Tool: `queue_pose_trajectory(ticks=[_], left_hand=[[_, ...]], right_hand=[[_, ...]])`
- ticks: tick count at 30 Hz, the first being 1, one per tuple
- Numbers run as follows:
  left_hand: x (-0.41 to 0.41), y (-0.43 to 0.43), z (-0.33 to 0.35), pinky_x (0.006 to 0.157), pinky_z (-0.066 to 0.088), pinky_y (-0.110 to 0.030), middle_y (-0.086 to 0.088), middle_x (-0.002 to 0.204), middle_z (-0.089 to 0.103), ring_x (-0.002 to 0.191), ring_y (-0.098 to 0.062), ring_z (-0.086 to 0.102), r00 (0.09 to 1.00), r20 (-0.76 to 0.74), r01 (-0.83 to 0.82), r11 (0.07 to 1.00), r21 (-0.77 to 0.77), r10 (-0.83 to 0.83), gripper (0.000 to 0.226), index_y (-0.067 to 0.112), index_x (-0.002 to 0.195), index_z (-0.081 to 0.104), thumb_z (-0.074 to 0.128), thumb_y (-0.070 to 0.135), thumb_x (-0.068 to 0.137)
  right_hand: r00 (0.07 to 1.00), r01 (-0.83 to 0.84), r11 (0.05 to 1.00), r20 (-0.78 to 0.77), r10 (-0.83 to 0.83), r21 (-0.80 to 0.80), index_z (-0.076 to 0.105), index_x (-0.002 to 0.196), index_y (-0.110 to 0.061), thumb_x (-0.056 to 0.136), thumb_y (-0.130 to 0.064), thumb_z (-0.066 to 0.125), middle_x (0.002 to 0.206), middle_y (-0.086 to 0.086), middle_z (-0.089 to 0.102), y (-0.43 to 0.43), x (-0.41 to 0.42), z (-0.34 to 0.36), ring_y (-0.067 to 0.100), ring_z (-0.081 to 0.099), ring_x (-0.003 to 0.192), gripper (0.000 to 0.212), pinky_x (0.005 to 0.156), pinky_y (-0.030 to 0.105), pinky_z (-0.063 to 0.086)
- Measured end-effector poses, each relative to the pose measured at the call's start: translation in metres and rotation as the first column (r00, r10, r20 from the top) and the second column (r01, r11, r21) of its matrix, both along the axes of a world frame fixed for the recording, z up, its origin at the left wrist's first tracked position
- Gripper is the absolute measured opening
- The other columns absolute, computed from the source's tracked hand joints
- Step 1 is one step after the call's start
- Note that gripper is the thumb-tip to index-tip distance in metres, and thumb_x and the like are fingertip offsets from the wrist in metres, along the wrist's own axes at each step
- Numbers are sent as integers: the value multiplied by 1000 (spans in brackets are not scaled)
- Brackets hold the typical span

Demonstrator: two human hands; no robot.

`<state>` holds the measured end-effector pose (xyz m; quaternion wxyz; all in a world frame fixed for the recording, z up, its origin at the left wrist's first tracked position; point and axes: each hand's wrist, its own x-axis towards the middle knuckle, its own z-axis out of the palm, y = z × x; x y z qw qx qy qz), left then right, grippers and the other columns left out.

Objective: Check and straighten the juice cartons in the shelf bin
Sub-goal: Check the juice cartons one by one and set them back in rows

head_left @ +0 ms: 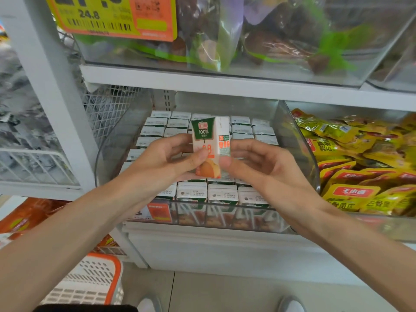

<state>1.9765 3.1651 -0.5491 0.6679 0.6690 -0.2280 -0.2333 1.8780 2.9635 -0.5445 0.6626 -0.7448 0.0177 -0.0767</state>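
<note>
I hold one small juice carton (211, 140) upright above the clear shelf bin (299, 140); it is white and orange with a green top panel reading 100%. My left hand (166, 158) grips its left side with the thumb on the front. My right hand (258, 165) grips its right side, thumb at the lower front. Below, several rows of juice cartons (225, 193) stand packed upright in the bin, their white tops facing up. My hands hide the middle rows.
A neighbouring clear bin (364, 224) on the right holds yellow snack packets (351, 194). The shelf above (202, 82) carries a clear bin of bagged goods and a yellow price tag (108, 16). An orange and white basket (90, 282) stands on the floor at lower left.
</note>
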Motion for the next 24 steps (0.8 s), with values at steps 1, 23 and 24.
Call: queue_pose_trajectory(ticks=[1,23,24], left_hand=[[-1,-1,0,86,60,-20,6,122,77,110,-13,76,1000,15,18,1000,17,-18,44,21,127,72,72,34,85],[-3,-2,0,85,62,-24,7,126,75,114,-13,74,997,73,25,999,39,-28,41,20,133,70,68,26,92],[-3,-2,1,84,60,-20,10,126,75,114,-9,73,996,85,28,999,44,-31,39,21,132,70,67,26,94]], right_hand=[[1000,-10,1000,-3,10,-16,76,118,-21,83,-32,84,113,-5,81,1,0,-1,11,76,108,37,95,21,58],[999,7,993,-37,-12,-115,77,122,-28,89,-29,84,113,-9,80,1,5,2,11,74,109,34,97,29,61],[999,5,995,-34,-9,-103,76,124,-27,88,-27,85,112,-8,81,1,5,1,10,75,107,36,97,27,60]])
